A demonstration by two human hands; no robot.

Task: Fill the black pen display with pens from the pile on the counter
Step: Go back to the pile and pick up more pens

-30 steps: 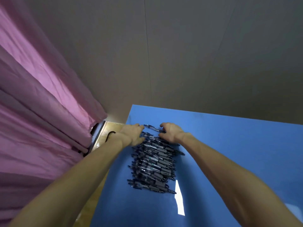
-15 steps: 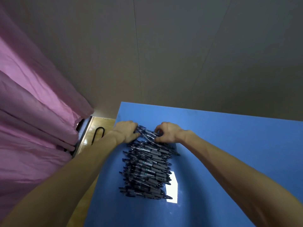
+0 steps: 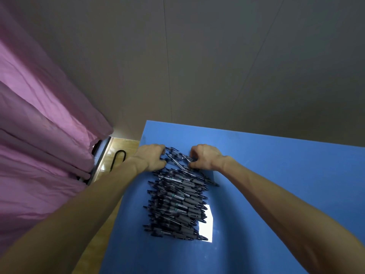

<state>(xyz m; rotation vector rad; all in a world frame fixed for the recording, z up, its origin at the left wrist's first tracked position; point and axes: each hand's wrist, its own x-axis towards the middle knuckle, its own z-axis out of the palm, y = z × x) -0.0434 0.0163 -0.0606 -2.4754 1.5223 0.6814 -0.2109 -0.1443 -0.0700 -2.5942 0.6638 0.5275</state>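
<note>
A long pile of dark grey pens [image 3: 177, 200] lies on the blue counter [image 3: 276, 175], running from near me to the far left corner. My left hand [image 3: 152, 158] sits at the pile's far left end with its fingers curled round pens there. My right hand [image 3: 205, 156] is at the far right end, fingers curled and pinching a few pens. Between the two hands a few loose pens [image 3: 176, 158] lie askew. No black pen display is in view.
A pink curtain [image 3: 43, 135] hangs at the left. Below the counter's left edge is a wooden floor [image 3: 110, 159] with a black bent rod [image 3: 118, 159]. A grey wall [image 3: 217, 66] stands behind the counter. A bright light patch [image 3: 206, 226] reflects by the pile.
Both hands have closed in on the far end of the pile, the fingers curling tighter on the pens. The view has shifted a little to the left.
</note>
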